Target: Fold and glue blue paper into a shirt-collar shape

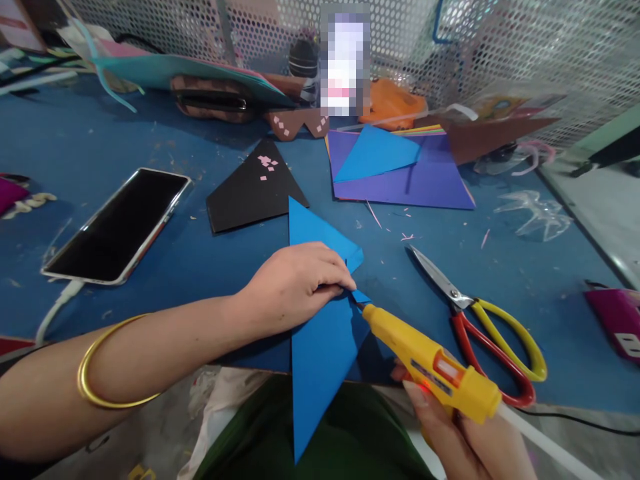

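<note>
My left hand (305, 280) lies across a folded blue paper piece (320, 373), its fingers pinching a small flap at the right edge. The blue paper reaches past the table's front edge, its lower tip over my lap. In my right hand (445, 420) is a yellow glue gun (425, 360) with a white glue stick out of its rear. The gun's nozzle meets the flap right beside my left fingertips. A small red light glows on the gun near my fingers. My right hand's fingers are partly hidden behind the gun.
Scissors (465, 300) with red and yellow handles lie right of the paper. Beyond are a black folded paper (255, 193) with pink squares and purple sheets (400, 187) under another blue piece (380, 153). A phone (120, 227) on a cable lies left; a magenta item (615, 320) sits right.
</note>
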Motion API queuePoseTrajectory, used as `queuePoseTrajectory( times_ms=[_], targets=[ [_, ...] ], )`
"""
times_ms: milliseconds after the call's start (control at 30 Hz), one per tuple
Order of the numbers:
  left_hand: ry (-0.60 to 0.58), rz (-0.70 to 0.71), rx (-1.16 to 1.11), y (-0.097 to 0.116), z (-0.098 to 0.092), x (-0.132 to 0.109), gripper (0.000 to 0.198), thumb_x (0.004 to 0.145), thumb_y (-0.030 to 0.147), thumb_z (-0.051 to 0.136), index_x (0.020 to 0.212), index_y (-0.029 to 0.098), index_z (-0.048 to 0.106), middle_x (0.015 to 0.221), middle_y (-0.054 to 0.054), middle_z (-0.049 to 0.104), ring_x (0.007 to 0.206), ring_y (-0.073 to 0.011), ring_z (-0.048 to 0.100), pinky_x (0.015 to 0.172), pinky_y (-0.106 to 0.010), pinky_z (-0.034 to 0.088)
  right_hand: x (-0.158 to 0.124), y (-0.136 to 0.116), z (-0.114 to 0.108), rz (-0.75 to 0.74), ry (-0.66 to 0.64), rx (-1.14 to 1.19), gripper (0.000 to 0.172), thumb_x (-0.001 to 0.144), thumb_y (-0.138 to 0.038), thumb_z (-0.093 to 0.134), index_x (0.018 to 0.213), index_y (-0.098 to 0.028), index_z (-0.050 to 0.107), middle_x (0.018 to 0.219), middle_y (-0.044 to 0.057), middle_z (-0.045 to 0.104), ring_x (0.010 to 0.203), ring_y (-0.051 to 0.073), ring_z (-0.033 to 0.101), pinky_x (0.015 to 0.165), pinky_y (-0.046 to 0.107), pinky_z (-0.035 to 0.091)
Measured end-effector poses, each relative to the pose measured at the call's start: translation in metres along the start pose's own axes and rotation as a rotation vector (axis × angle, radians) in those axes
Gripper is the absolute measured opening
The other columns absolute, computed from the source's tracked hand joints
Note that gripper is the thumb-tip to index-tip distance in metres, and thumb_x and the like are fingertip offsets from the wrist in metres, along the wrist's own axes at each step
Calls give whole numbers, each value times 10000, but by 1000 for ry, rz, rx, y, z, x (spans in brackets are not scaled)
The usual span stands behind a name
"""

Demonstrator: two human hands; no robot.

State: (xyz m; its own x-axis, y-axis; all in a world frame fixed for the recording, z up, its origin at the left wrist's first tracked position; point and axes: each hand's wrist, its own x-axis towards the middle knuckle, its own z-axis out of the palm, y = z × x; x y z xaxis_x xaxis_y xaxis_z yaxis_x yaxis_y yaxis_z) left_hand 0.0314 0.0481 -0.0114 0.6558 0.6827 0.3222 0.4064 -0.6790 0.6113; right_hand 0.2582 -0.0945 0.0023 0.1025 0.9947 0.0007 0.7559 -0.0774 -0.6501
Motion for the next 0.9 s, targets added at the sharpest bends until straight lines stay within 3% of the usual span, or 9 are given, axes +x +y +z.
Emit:
queuePoseTrajectory(
  times_ms=[200,333,700,900],
  targets=[
    [2,-1,-6,1,0,1,165,921,158,612,952,238,753,976,5,765,970,-164,689,821,-271,544,-5,13,0,-33,22,-43,324,838,-540,630,890,-242,748,864,100,780,857,308,755,683,345,646],
    [1,1,-1,1,0,0,167,918,154,616,956,242,753,981,11,765,970,-163,688,817,-272,544,-8,19,1,-12,14,-11,375,855,-541,615,918,-197,752,871,126,779,823,305,758,638,347,650],
    [2,-5,-1,1,0,0,172,916,148,616,957,244,753,983,15,767,973,-162,689,820,-269,542,-8,20,-3,-69,-29,-128,408,882,-559,561,957,-204,749,957,132,779,901,328,752,743,403,642],
    [3,-9,6,1,0,0,165,906,143,633,961,234,759,993,9,768,980,-168,689,819,-271,545,-10,23,-3,-90,-32,-173,435,900,-564,543,953,-182,746,942,160,774,887,334,752,727,399,641]
  ],
)
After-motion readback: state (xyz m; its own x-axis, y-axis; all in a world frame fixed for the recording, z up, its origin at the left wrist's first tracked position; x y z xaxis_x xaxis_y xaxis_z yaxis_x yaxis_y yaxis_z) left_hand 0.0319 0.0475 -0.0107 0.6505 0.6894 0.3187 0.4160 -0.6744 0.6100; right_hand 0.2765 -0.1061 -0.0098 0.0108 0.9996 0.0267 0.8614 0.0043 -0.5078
